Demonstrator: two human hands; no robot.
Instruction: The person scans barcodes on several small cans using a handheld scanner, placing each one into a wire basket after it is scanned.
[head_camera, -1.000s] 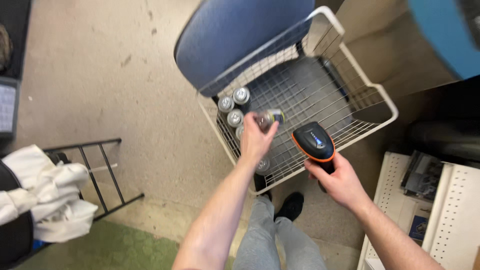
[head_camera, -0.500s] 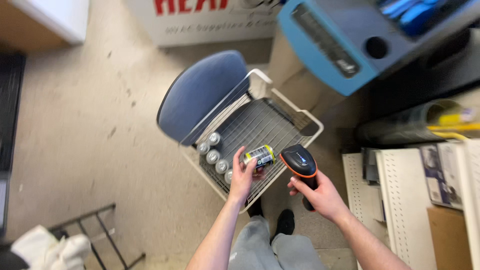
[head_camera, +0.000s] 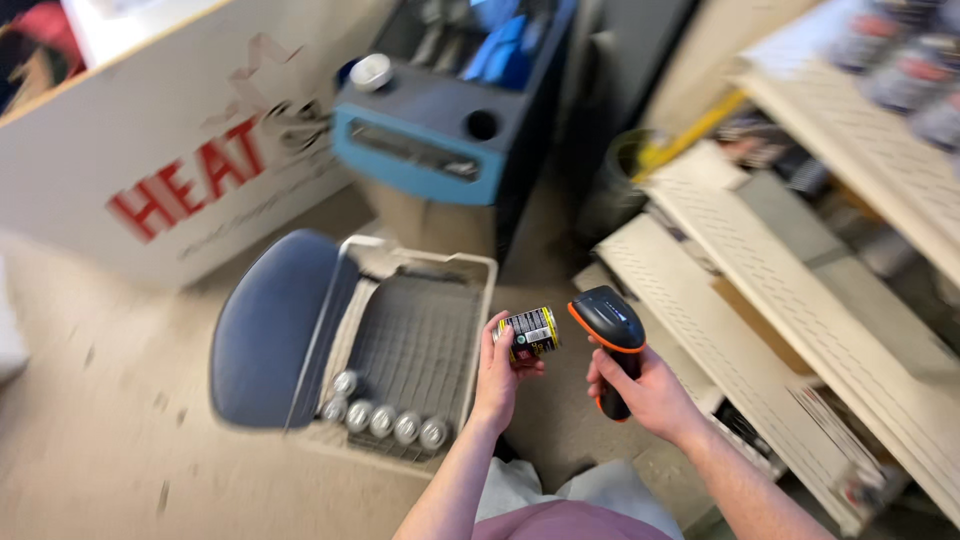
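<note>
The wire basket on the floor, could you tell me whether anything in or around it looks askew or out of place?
Nothing stands out. Five cans stand upright in a row along the near edge of the wire basket. The left hand holds one more can beside the scanner in the right hand.

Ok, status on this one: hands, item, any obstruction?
Left hand holding small can, label facing scanner. Right hand gripping handheld scanner, aimed at can. Nothing between them.

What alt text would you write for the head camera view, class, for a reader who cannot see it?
A person's left hand holds a small can in front of a black-and-orange handheld scanner gripped by the right hand. Below, a wire basket holds a row of cans.
</note>
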